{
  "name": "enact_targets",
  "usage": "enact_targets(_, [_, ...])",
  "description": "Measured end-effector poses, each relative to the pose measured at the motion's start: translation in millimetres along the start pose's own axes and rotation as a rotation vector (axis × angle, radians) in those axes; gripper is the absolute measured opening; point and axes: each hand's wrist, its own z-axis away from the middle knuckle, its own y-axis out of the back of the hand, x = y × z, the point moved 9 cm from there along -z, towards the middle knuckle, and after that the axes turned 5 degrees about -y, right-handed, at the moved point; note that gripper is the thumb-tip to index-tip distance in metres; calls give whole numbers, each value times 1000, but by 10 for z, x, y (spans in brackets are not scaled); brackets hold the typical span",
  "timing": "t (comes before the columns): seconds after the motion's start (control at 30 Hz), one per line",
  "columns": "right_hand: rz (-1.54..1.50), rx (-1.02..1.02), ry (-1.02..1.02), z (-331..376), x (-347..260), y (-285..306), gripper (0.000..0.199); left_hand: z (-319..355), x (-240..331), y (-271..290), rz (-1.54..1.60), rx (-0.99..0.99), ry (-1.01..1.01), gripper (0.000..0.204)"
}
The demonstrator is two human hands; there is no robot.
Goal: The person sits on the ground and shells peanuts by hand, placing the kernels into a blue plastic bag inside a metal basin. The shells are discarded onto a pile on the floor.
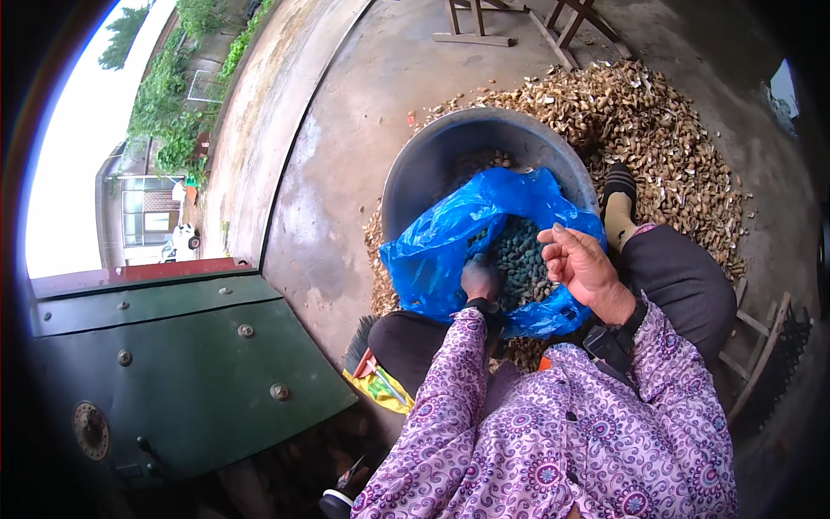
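Observation:
A blue plastic bag (443, 232) lies with its mouth spread, resting in and over the near side of a large grey metal basin (399, 182). Small rounded nuts or seeds (521, 264) fill it, tinted dark by the plastic. My left hand (480, 280) reaches into the bag's left part, among the contents; its fingers are hidden. Above the bag's right edge is my right hand (588, 270), palm turned up, fingers curled and thumb close to the index finger. Whatever may be between those fingertips is too small to tell.
Brown husks or shells (657, 156) are heaped behind and right of the basin. Wooden stool legs (475, 26) stand farther back. A green metal door (190, 372) is at left, a brush (359, 342) beside my left knee, a wooden frame (761, 350) at right.

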Motion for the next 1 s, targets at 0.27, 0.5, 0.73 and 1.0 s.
enact_targets(0.27, [24, -18, -9, 51, 40, 10, 28, 122, -71, 112, 39, -86, 142, 18])
enact_targets(0.5, [94, -17, 25, 98, 51, 34, 27, 102, 281, -108, 232, -185, -57, 17])
enact_targets(0.73, [85, -20, 6, 54, 82, 7, 27, 119, 203, -392, 390, -139, -124, 21])
enact_targets(1.0, [81, -14, 13, 38, 26, 40, 27, 140, 374, -326, 403, -231, -137, 23])
